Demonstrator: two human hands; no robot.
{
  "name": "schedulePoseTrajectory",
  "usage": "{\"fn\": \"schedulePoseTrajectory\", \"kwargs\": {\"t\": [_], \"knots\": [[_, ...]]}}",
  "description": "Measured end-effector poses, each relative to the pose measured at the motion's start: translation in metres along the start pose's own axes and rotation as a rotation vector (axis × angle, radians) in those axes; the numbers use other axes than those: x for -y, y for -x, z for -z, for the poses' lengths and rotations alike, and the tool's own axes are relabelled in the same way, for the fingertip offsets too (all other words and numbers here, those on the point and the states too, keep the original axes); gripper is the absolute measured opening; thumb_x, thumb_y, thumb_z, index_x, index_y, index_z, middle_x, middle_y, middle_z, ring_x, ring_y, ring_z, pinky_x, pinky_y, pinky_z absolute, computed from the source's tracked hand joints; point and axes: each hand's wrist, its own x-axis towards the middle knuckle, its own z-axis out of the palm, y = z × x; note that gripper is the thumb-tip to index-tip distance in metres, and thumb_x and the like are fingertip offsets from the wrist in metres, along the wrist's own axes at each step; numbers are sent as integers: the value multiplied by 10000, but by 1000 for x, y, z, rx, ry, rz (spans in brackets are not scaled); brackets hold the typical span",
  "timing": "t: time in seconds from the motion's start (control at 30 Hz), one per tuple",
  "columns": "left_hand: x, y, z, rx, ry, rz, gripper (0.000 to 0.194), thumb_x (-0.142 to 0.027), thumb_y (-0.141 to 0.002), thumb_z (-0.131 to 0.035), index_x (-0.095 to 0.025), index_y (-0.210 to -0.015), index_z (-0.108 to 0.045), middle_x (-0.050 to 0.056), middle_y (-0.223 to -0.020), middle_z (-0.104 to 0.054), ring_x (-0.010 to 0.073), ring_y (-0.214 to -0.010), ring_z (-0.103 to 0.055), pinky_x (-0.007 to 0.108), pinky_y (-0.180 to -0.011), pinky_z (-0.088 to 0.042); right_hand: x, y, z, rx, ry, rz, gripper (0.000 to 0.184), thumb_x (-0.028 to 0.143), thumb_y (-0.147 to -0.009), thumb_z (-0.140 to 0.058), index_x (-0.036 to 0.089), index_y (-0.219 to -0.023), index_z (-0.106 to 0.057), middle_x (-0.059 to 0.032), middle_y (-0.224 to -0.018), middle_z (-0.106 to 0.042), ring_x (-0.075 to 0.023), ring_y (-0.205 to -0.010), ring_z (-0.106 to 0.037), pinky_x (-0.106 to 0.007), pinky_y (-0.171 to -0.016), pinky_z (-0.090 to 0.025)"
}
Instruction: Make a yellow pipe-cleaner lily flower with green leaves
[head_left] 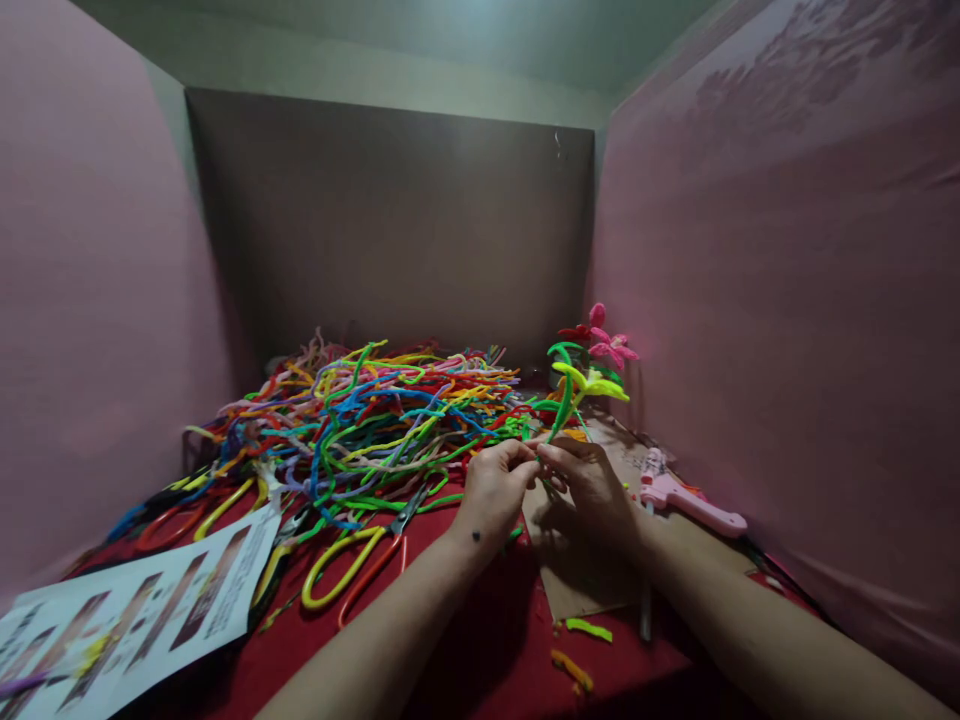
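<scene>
Between my two hands stands a pipe-cleaner flower (592, 383) with yellow petals and green leaves, tilted slightly to the right. My left hand (499, 488) pinches its green stem low down, the thumb and forefinger pressed together. Close against it, my right hand (592, 490) also has its fingers closed on the stem. The fingertips almost touch, and they hide part of the stem. Beneath my right hand lies a piece of brown cardboard (577, 580). Behind the yellow flower, pink pipe-cleaner flowers (613, 348) stand near the right wall.
A large heap of colourful pipe cleaners (390, 420) fills the back left. Scissors with yellow and red handles (345, 570) lie left of my arm, near a printed sheet (187, 600). A pink glue gun (694, 500) rests at right. Pink walls (810, 300) flank the red tabletop (480, 640).
</scene>
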Motion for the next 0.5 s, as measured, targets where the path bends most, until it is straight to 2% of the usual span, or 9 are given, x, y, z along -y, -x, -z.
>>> {"fn": "schedulePoseTrajectory", "kwargs": {"t": [0.1, 0.2, 0.3, 0.4, 0.5], "knots": [[-3, 2, 3, -29, -77, -58, 104, -202, -705, -579, -169, -616, -622, -15, -596, -569, 119, -590, -482, 235, -607, -358, -4, -1, -2, 1, -56, -29, 230, 413, -770, -580, 201, -759, -668, 5, -607, -480, -102, -522, -378, -236, -466, -270], [-5, 1, 5, 20, 6, -33, 137, -200, -705, -578, -160, -574, -582, -19, -562, -545, 109, -561, -487, 228, -582, -369, -7, -2, -2, 46, -134, -74, 315, 460, -794, -529, 204, -904, -676, -3, -622, -505, -102, -518, -407, -229, -462, -282], [-4, -2, 7, 94, 214, 146, 169, -237, -696, -615, -146, -572, -547, -40, -500, -485, 65, -442, -408, 195, -463, -316, -9, -3, 0, 54, -187, -76, 298, 419, -788, -546, 200, -939, -682, -7, -639, -531, -104, -516, -430, -237, -476, -314], [-2, -2, 10, 229, 426, 334, 180, -297, -702, -641, -141, -674, -556, -60, -492, -441, 30, -358, -291, 170, -356, -207, -9, -4, 2, 52, -189, -65, 261, 371, -775, -567, 183, -895, -703, -8, -593, -548, -112, -512, -460, -259, -525, -366], [0, 0, 15, 375, 611, 417, 184, -284, -707, -652, -136, -745, -550, -58, -527, -425, 22, -362, -271, 150, -322, -191, -10, -3, 3, 47, -184, -80, 226, 353, -768, -583, 193, -869, -705, -28, -635, -583, -141, -598, -523, -278, -583, -411]]}}
